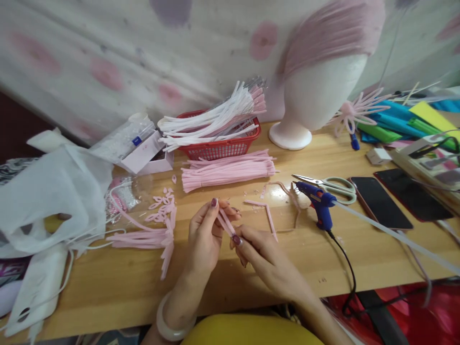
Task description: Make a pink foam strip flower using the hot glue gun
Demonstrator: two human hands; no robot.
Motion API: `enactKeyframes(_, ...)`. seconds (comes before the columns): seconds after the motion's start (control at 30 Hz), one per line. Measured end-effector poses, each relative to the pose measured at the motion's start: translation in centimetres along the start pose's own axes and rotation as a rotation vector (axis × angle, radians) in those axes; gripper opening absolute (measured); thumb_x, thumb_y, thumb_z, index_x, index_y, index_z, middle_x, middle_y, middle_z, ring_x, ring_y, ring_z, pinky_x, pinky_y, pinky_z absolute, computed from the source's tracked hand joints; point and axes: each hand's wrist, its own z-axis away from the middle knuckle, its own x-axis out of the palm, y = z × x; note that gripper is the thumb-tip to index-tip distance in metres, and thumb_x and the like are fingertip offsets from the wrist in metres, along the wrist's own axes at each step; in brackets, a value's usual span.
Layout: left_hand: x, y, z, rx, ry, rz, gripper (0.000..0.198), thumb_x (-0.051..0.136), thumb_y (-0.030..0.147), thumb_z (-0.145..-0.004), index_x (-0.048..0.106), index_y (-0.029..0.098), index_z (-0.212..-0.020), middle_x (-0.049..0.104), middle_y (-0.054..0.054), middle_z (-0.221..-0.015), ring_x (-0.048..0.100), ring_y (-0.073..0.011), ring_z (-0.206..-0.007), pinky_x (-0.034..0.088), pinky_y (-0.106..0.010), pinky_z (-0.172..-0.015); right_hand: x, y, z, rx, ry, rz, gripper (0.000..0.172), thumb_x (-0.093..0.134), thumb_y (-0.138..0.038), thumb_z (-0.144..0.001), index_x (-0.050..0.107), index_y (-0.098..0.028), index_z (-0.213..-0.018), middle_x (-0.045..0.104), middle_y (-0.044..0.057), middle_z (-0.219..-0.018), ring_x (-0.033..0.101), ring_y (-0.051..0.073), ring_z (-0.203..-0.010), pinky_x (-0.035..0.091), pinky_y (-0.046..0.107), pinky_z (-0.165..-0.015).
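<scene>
Between my two hands is a pink pipe cleaner [226,223], folded so that two strands run side by side. My left hand [205,235] pinches its upper end between thumb and fingers. The lower end is gripped by my right hand [264,256], thumb on top. To the left lie cut pink pipe cleaners [143,239] and several small pink loops [160,209] shaped like petals. Just right of my hands, a bent pink piece [269,221] rests on the table. A thick bundle of pink pipe cleaners [228,171] lies behind my hands.
A blue glue gun [321,207] stands at the right, its cord trailing off the table edge, beside scissors [339,189] and a phone [381,202]. Behind are a red basket [221,150] of white pipe cleaners and a foam head [316,91]. A white bag [53,191] sits left.
</scene>
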Motion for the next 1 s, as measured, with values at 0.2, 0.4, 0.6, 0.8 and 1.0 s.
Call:
enactKeyframes(0.2,0.8,0.3,0.4,-0.060,0.030,0.102,0.028,0.074,0.040,-0.082,0.057,0.019,-0.073,0.063,0.006,-0.058,0.062,-0.0096,-0.051,0.056,-0.028,-0.071,0.5,0.4,0.2,-0.001,0.045,-0.065,0.022,0.043,-0.034,-0.101,0.062,-0.024,-0.095,0.061,0.001,-0.083,0.059,0.019,-0.081,0.045,0.031,-0.077)
enactKeyframes(0.4,1.9,1.2,0.6,-0.156,-0.056,0.255,0.040,0.052,0.037,-0.097,0.043,0.019,-0.063,0.033,0.008,-0.053,0.033,-0.0059,-0.042,0.048,-0.020,-0.058,1.5,1.5,0.4,0.028,0.061,0.000,0.021,0.038,-0.038,-0.104,0.052,-0.023,-0.107,0.063,0.004,-0.098,0.059,0.020,-0.088,0.044,0.032,-0.079)
enactKeyframes(0.6,2.3,1.2,0.4,-0.094,0.012,0.204,0.040,0.048,0.031,-0.097,0.038,0.019,-0.060,0.032,0.006,-0.059,0.033,-0.0074,-0.047,0.046,-0.019,-0.060,2.2,1.6,-0.3,-0.045,0.076,0.123,0.009,0.041,-0.029,-0.102,0.048,-0.023,-0.102,0.064,0.002,-0.086,0.058,0.017,-0.071,0.040,0.029,-0.065)
enactKeyframes(0.8,2.1,0.3,0.0,0.010,0.018,0.187,0.034,0.057,0.035,-0.093,0.044,0.020,-0.066,0.043,0.005,-0.065,0.044,-0.0092,-0.057,0.046,-0.021,-0.067,2.3,1.7,-0.9,-0.040,0.084,0.215,0.010,0.039,-0.027,-0.102,0.047,-0.023,-0.096,0.060,0.002,-0.082,0.055,0.018,-0.068,0.037,0.029,-0.063)
enactKeyframes(1.0,1.1,0.2,0.1,-0.117,-0.129,0.148,0.033,0.053,0.049,-0.092,0.063,0.018,-0.087,0.065,-0.005,-0.091,0.061,-0.0160,-0.079,0.050,-0.029,-0.080,1.5,1.5,-0.8,-0.117,0.109,0.004,0.015,0.038,-0.024,-0.103,0.046,-0.023,-0.091,0.053,-0.002,-0.082,0.048,0.014,-0.072,0.039,0.026,-0.068)
